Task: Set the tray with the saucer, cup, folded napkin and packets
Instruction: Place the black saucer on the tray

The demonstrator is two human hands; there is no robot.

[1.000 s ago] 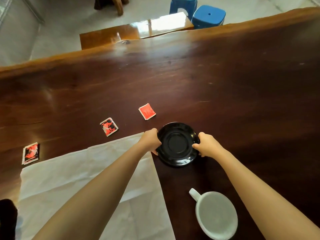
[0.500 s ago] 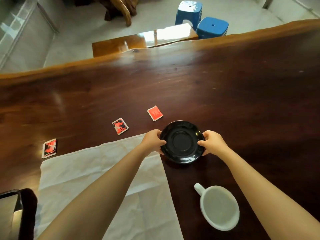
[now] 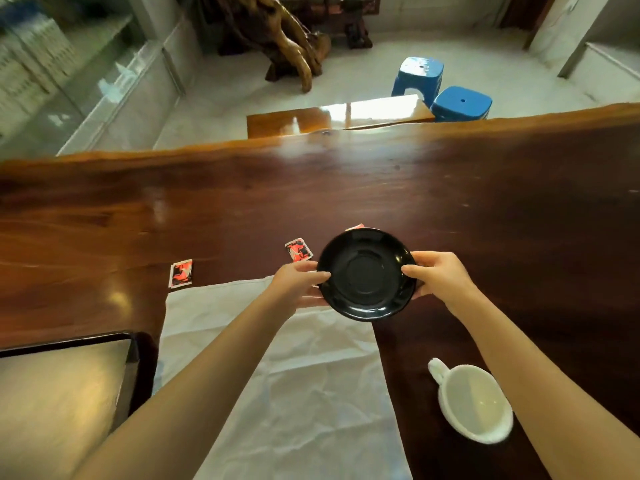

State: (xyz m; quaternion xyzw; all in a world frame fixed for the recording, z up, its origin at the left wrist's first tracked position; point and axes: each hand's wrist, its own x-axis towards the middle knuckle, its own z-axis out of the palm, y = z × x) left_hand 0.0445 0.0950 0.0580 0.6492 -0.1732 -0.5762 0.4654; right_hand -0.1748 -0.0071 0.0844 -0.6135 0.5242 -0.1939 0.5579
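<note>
Head view. Evidently the saucer (image 3: 366, 274) is raised above the bench (image 3: 450, 202), pinched at opposite rim edges by the left hand (image 3: 300, 285) and right hand (image 3: 437, 279), each grip closed on it. Glossy glaze may slip; swinging toward the tray (image 3: 133, 344) risks dragging the napkin (image 3: 294, 375). Forearms extend forward, thumbs uppermost.

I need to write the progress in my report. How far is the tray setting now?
Nothing is on the tray yet. In hand: the left hand and right hand hold the black saucer by its rim. Left to do: the white cup stands on the table, the napkin lies unfolded, and the packets lie on the table, a third mostly hidden behind the saucer.
</note>
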